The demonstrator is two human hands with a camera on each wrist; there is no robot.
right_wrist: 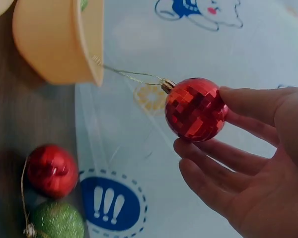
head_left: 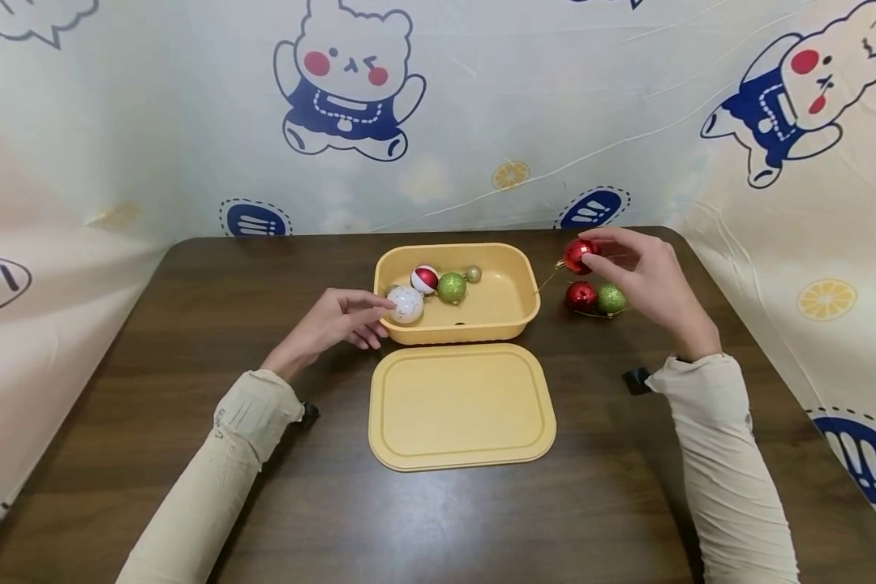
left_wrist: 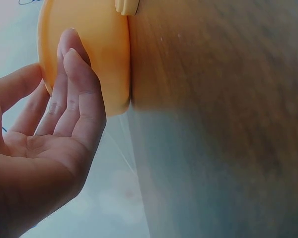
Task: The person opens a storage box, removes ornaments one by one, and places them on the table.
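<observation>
My left hand reaches toward the front left corner of a yellow bin. Its fingers are straight beside a white speckled ball that lies in that corner. In the left wrist view the left hand holds nothing, with its fingertips against the bin's outer wall. My right hand pinches a red faceted ball in the air to the right of the bin. In the right wrist view the red ball sits between thumb and fingers, and its gold string trails toward the bin's rim.
The bin also holds a red-and-white ball, a green glitter ball and a small gold ball. A red ball and a green ball lie on the table under my right hand. The yellow lid lies in front of the bin.
</observation>
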